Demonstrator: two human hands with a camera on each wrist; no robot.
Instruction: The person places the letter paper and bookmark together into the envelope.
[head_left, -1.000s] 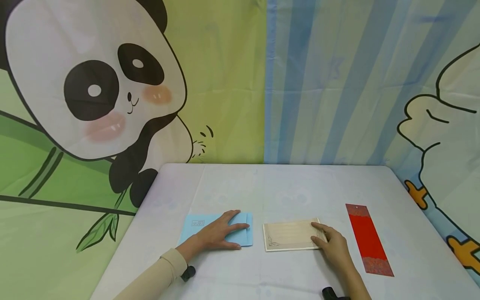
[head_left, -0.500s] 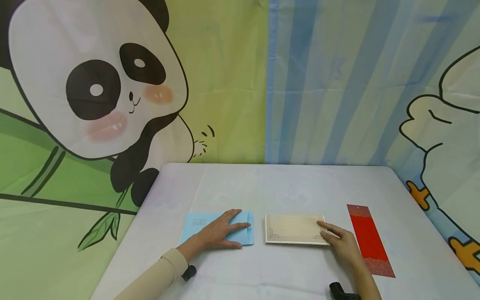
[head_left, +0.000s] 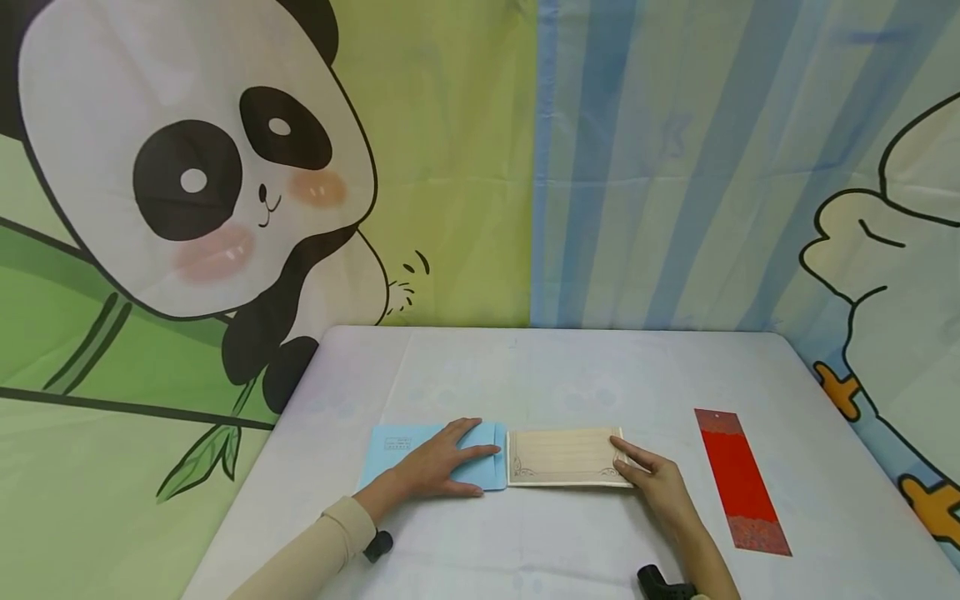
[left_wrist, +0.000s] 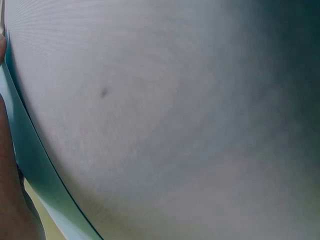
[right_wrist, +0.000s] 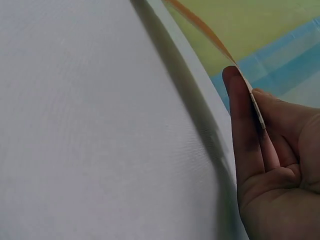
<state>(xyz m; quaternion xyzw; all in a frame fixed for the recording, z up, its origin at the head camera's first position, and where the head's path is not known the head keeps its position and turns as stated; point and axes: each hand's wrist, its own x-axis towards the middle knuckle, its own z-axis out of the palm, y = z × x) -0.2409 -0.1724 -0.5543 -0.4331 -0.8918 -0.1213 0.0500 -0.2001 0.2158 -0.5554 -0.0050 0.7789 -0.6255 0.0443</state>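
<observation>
Faces a cartoon-printed cloth backdrop (head_left: 450,167) behind a white tabletop (head_left: 600,375). Rests the left hand (head_left: 435,468) on a blue envelope (head_left: 393,454) with fingers and thumb spread wide. With the right hand (head_left: 660,487), pinches the right end of a cream card (head_left: 561,458) between thumb and fingers. Has the envelope lying with its long axis left to right, flap end toward the card. Holds the card in line with it, long axis also left to right, left edge at the flap end; cannot tell whether touching or slightly overlapping. In the right wrist view, shows the card edge-on, curving, raised off the tabletop at the pinched end. Hides much of the envelope under the left hand; in the left wrist view, shows only slivers of both at the left edge. To the right, has a red strip (head_left: 738,475) lying slantwise, near end farther right. Cuts off a black device (head_left: 660,583) at the lower border.
</observation>
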